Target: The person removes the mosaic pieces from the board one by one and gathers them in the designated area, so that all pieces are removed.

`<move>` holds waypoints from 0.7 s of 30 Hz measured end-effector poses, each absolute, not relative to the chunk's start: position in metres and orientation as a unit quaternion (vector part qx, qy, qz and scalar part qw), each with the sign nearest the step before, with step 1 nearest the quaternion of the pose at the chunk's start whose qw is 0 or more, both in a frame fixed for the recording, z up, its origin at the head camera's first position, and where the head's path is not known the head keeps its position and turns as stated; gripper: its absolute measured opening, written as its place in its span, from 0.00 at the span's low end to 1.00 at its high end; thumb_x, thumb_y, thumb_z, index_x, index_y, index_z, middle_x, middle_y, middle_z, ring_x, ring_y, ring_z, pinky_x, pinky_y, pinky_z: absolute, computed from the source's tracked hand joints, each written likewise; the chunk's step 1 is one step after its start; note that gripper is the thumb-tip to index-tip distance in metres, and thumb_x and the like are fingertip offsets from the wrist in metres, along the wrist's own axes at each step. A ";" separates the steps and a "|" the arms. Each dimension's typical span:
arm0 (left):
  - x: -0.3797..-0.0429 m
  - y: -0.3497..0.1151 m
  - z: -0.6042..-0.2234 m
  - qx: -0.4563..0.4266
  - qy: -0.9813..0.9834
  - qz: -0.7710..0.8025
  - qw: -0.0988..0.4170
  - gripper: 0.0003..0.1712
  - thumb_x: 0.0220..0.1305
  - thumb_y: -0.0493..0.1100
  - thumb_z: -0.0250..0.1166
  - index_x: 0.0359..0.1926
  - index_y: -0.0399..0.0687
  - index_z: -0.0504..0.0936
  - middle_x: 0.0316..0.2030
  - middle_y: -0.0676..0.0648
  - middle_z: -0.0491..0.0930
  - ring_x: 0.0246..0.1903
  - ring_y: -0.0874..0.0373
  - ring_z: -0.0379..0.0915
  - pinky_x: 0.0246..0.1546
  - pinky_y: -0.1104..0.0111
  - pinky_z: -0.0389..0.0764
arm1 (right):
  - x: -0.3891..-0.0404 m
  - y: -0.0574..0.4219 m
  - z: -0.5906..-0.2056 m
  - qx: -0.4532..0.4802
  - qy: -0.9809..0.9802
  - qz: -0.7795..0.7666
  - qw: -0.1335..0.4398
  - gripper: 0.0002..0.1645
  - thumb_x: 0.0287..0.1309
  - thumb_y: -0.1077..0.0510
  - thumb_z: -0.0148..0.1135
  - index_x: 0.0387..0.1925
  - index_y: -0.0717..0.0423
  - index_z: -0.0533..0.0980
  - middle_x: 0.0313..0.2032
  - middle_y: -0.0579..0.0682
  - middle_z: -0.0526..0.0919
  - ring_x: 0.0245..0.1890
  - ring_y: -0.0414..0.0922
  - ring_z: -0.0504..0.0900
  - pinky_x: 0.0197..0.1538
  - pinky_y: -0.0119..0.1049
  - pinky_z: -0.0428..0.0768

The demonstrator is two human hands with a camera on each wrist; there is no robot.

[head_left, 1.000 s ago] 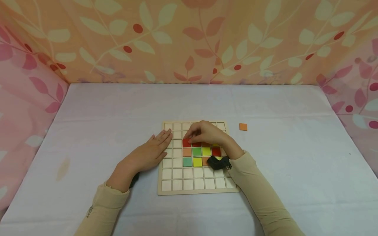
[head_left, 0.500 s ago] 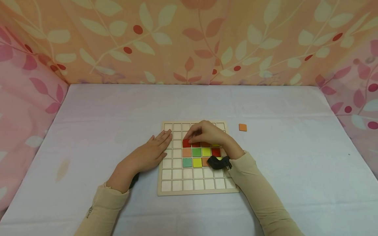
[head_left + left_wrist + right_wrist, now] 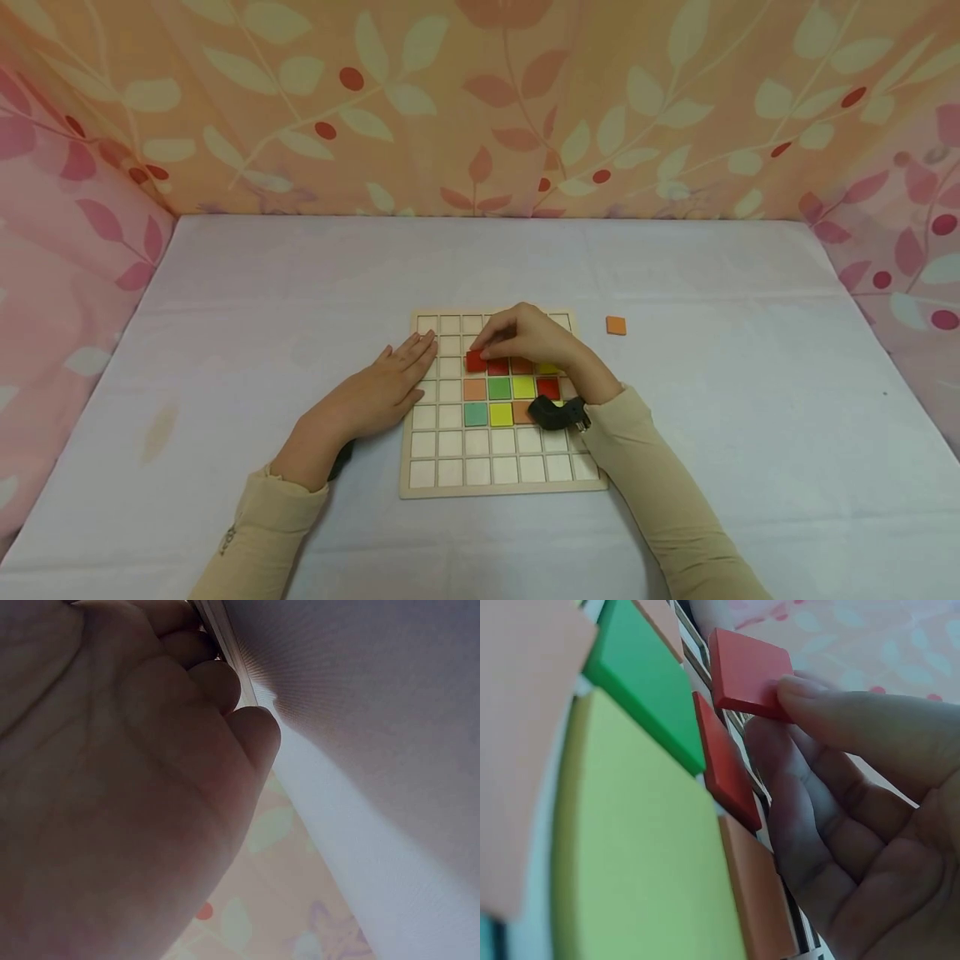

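Leaf-printed fabric (image 3: 480, 108) backs the white tablecloth (image 3: 225, 275). The right hand (image 3: 528, 337) pinches a red square tile (image 3: 475, 362) between thumb and fingers, just above the wooden grid board (image 3: 450, 472). A loose pinch could drop it crooked, or a brush could unseat the second red tile (image 3: 498, 367) beside it. Being square, it has no long axis (its face tilts slightly). The left hand (image 3: 382, 387) rests, fingers outstretched, on the board's left edge.
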State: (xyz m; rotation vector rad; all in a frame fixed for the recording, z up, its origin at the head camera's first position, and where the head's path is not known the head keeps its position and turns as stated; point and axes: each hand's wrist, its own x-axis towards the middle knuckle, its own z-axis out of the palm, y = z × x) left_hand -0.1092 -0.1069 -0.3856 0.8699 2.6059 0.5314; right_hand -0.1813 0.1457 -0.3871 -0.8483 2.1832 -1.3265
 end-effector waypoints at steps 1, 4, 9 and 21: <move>-0.109 -0.107 -0.386 0.306 0.918 0.187 0.172 0.35 0.71 0.40 0.50 0.72 0.34 0.48 0.73 0.40 0.42 0.71 0.46 0.36 0.67 0.48 0.47 | -0.181 0.146 -0.388 -0.305 0.790 -0.483 0.223 0.06 0.53 0.67 0.66 0.35 0.62 0.84 0.35 0.51 0.85 0.35 0.43 0.81 0.41 0.35 0.79; -0.109 -0.107 -0.386 0.306 0.917 0.188 0.173 0.35 0.71 0.40 0.50 0.72 0.34 0.48 0.73 0.39 0.43 0.71 0.46 0.36 0.67 0.47 0.47 | -0.182 0.147 -0.389 -0.299 0.786 -0.492 0.226 0.06 0.53 0.67 0.66 0.35 0.63 0.84 0.36 0.51 0.85 0.35 0.43 0.82 0.42 0.36 0.80; -0.109 -0.107 -0.386 0.307 0.917 0.187 0.173 0.34 0.71 0.40 0.50 0.72 0.34 0.48 0.73 0.39 0.43 0.71 0.45 0.36 0.67 0.47 0.47 | -0.182 0.149 -0.388 -0.287 0.786 -0.497 0.231 0.06 0.53 0.66 0.67 0.35 0.61 0.85 0.36 0.50 0.85 0.35 0.43 0.83 0.43 0.37 0.80; -0.109 -0.106 -0.385 0.308 0.917 0.187 0.171 0.35 0.71 0.40 0.51 0.72 0.34 0.48 0.73 0.39 0.42 0.71 0.45 0.36 0.67 0.47 0.47 | -0.177 0.162 -0.384 -0.270 0.795 -0.493 0.227 0.06 0.55 0.65 0.66 0.35 0.60 0.85 0.35 0.50 0.85 0.34 0.45 0.81 0.40 0.36 0.79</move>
